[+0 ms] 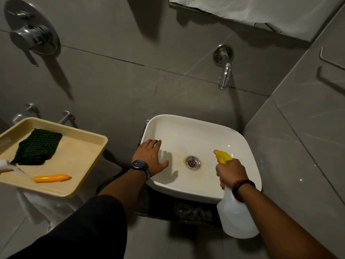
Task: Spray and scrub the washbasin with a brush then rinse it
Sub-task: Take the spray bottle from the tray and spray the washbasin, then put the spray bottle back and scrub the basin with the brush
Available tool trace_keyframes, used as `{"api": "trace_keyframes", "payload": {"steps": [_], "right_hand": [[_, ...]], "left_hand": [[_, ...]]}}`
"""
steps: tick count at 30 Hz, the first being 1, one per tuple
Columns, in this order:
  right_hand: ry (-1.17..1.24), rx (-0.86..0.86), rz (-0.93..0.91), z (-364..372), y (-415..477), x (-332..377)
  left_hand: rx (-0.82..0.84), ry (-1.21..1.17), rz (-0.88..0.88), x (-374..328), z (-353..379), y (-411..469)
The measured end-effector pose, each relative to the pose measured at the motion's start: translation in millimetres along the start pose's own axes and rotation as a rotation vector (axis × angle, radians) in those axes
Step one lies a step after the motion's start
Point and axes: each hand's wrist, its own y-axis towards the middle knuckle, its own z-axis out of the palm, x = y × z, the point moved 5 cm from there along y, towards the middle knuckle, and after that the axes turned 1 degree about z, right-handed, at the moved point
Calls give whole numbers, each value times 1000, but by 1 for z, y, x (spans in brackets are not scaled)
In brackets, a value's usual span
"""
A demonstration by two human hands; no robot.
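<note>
The right hand (pixel 230 171) is gripping the neck of a spray bottle (pixel 236 215), fingers wrapped tight around it; the yellow nozzle (pixel 223 156) is pointing into the washbasin (pixel 240 144), toward the drain (pixel 192 162), which suggests the spraying step is the one in hand; whether a finger is pulling the trigger cannot be told from this angle. The bottle's white body is hanging down in front of the basin's near rim, so the hand is tilting it forward only enough to aim at the bowl.

The left hand (pixel 152 156) is lying flat and spread wide on the basin's left rim, holding nothing; it looks to be bracing the person while leaning over, and it is sitting clear of the nozzle's line.

The basin is standing below the wall tap (pixel 225 75), so rinsing should need only a reach up; no water is running. A faint brownish stain is showing around the drain, likely the reason for aiming there.

To the left, well apart from the basin, a tray (pixel 87 157) is holding a dark green scrubbing pad (pixel 37 146) and the brush (pixel 52 178) with its orange handle; both are waiting within the left hand's reach for the scrubbing, not yet begun.
</note>
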Motion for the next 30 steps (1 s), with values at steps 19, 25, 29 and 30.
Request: {"api": "trace_keyframes", "payload": {"steps": [19, 25, 29, 30], "right_hand": [[434, 250, -574, 388, -31, 273], [341, 290, -573, 503, -14, 277], [393, 277, -556, 540, -9, 275], [394, 281, -557, 546, -8, 273]], "left_hand": [[-163, -107, -718, 390, -71, -144], [-160, 9, -872, 479, -58, -177], [-126, 53, -894, 499, -41, -181], [-121, 57, -892, 500, -37, -181]]}}
